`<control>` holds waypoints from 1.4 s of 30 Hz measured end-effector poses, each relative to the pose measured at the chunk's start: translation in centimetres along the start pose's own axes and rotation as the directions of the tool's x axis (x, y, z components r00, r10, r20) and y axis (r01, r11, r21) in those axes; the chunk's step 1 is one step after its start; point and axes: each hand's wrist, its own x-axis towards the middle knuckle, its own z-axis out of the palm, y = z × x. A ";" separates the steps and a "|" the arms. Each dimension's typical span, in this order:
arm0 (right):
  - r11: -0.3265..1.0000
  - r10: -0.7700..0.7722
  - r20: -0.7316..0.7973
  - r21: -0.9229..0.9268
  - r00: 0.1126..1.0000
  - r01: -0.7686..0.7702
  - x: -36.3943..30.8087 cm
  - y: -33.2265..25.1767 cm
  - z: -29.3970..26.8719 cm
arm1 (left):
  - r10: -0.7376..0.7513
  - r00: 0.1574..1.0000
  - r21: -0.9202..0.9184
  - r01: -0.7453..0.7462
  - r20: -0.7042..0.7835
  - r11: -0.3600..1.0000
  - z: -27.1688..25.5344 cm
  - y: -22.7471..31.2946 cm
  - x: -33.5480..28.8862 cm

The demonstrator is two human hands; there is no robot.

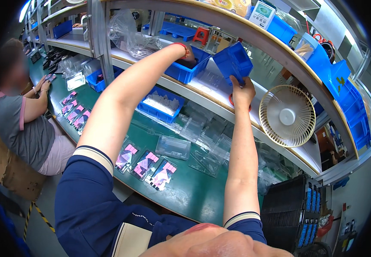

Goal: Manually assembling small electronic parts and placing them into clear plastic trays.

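Observation:
My right hand point(242, 93) grips the lower edge of a small blue plastic bin point(233, 64), lifted and tilted above the shelf. My left arm stretches up to a second blue bin point(188, 76) on the shelf. Inside that bin my left hand point(189, 58) reaches down over dark contents, and its fingers are hidden. A red band circles each wrist. Below the shelf, on the green bench, another blue bin point(159, 112) holds crumpled white pieces. Flat panels with pink film point(162, 174) lie in a row near the bench's front edge.
Clear plastic trays point(172, 147) are spread on the green bench point(190, 195). A round cream basket point(287, 115) stands against the shelf at right. Clear bags point(127, 32) lie left of the shelf bin. Black stacked trays point(286, 214) stand lower right. A co-worker point(31, 115) sits at left.

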 end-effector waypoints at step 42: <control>0.821 -0.128 0.455 -0.449 0.881 0.352 0.8 -16.4 4.5 | -0.031 0.489 -0.323 -0.525 -0.872 0.787 33.0 5.7 -35.3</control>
